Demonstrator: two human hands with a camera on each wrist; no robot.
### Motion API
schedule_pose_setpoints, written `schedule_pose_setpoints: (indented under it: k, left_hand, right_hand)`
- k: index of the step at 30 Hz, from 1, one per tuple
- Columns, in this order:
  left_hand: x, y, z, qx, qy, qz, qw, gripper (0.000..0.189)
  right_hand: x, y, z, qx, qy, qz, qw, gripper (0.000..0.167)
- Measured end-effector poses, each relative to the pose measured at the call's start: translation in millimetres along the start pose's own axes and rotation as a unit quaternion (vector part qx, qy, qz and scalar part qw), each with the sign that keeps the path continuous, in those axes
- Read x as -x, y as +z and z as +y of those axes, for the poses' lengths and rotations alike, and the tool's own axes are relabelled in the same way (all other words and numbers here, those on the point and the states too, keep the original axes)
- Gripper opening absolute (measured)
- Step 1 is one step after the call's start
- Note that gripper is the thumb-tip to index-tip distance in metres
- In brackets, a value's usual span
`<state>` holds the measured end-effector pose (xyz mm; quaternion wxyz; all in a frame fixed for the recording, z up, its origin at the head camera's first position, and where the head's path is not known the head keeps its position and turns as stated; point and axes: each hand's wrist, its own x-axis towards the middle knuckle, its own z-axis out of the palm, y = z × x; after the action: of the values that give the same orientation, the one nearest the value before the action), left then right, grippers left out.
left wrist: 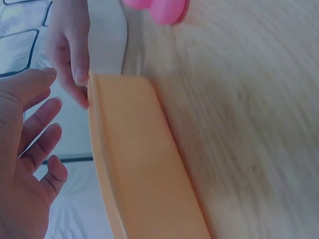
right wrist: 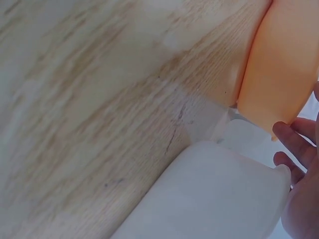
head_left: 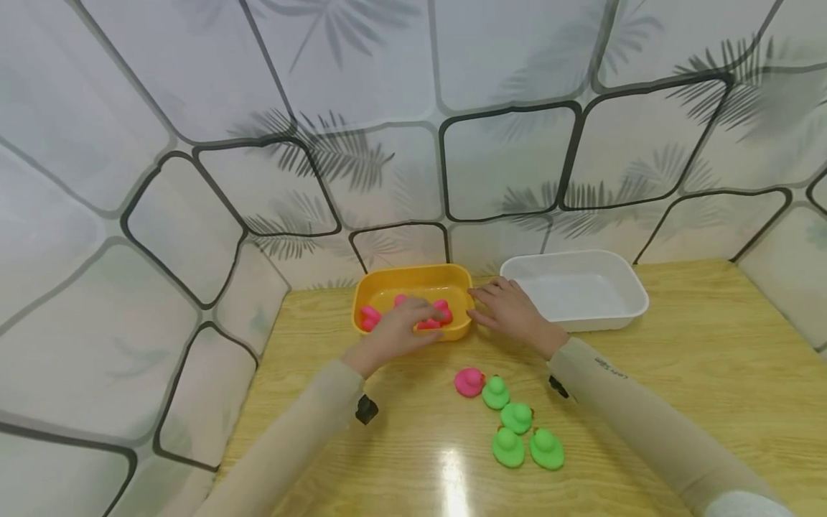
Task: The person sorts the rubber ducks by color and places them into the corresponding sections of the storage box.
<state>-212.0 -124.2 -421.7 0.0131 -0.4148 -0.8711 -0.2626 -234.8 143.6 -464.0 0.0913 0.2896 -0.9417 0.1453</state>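
Your left grip (head_left: 400, 332), fingers loosely open and empty, hangs over the near side of the orange tray (head_left: 420, 272), whose long axis runs left to right before you on the worktop (head_left: 711, 359). Pink toys (head_left: 371, 317) lie inside, nearer this grip. Your right grip (head_left: 510, 310), extended and grasping nothing, meets the tray's right end.

Tough to pin down tbh, could be a room in a home or just some set-up booth. It's a tight nook: wood-grain tabletop (head_left: 698, 373) boxed in by pale walls (head_left: 507, 165) on three sides, covered in rounded block outlines and grey palm-leaf prints (head_left: 352, 154).
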Motion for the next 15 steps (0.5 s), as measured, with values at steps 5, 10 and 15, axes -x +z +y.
schedule_pose_setpoints:
  k: [5, 10, 15]
  left_hand:
    - [4.6, 8.1, 5.3, 0.002, 0.013, -0.001, 0.9999, 0.028]
    - [9.1, 16.9, 10.0, 0.015, 0.010, -0.007, 0.9998, 0.028]
    - [14.4, 28.2, 13.5, 0.029, 0.003, -0.021, 0.9994, 0.029]
  right_hand:
    - [0.3, 0, 0, 0.002, -0.002, -0.002, 1.0000, 0.053]
    - [0.2, 1, 1, 0.003, -0.004, 0.002, 1.0000, 0.053]
    - [0.5, 4, 3, 0.001, -0.006, 0.006, 1.0000, 0.052]
